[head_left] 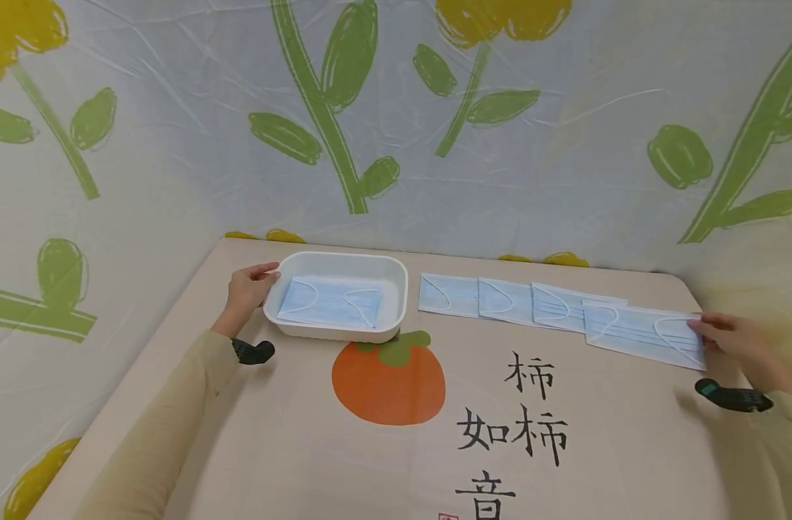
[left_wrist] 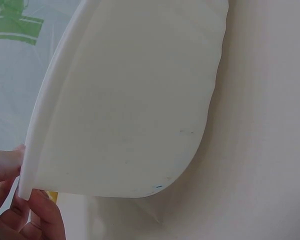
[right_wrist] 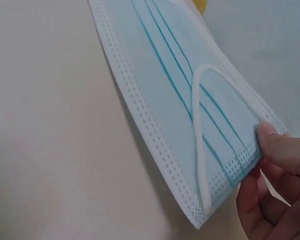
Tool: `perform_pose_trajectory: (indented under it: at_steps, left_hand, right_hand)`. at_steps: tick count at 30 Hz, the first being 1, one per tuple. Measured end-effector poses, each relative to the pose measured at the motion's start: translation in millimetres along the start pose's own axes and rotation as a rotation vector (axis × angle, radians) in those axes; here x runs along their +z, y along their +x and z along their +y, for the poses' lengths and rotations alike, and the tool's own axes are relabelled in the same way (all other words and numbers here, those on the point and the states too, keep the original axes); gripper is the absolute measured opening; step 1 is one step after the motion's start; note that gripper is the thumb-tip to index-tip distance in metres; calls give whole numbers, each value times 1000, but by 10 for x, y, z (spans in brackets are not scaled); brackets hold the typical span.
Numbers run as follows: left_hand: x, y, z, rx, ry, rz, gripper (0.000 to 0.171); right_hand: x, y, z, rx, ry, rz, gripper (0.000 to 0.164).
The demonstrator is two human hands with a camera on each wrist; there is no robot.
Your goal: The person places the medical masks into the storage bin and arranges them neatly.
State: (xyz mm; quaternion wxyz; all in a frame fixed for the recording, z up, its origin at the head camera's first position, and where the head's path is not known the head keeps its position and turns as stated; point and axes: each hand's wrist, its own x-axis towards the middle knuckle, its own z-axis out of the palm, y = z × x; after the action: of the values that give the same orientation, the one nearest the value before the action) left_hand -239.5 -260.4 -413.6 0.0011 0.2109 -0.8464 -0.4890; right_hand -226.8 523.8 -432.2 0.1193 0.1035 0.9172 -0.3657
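Note:
My left hand (head_left: pixel 247 292) grips the left rim of a white plastic tub (head_left: pixel 337 334), thumb and fingers on either side of the rim in the left wrist view. Inside the tub lies a light blue face mask (head_left: pixel 331 303) with white ear loops. At the table's right side my right hand (head_left: pixel 736 343) pinches the short edge of another face mask (right_wrist: pixel 165 95) between thumb and fingers. That mask's near edge is raised off the table in the right wrist view. Its left end overlaps a row of several face masks (head_left: pixel 454 295) lying to its left.
The pale tabletop (head_left: pixel 292 433) bears a printed orange persimmon (head_left: pixel 389 386) and black characters (head_left: pixel 532 375). A curtain (head_left: pixel 194 144) with flowers and leaves hangs behind the table and along its left side. Black wrist straps (head_left: pixel 255 352) show at both wrists.

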Motion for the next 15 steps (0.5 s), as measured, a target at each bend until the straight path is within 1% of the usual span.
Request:
perform_pose_trajectory:
  at_steps: [3,6,9,15]
  left_hand:
    - [-2,-6,8,4,4,-1,39]
    - [-2,-11,14,3,4,-3,39]
    - [0,-17,16,6,2,-1,39]
    - [-5,-17,15,7,0,-9,39]
  right_hand:
    - [-35,-36,29,-35,60,-61,67]
    - [-67,-89,29,-65,73,-90,70]
    - [-96,-139,-4,-60,79,-100,73]
    - [-138,-200,-97,-24,31,-74,75]
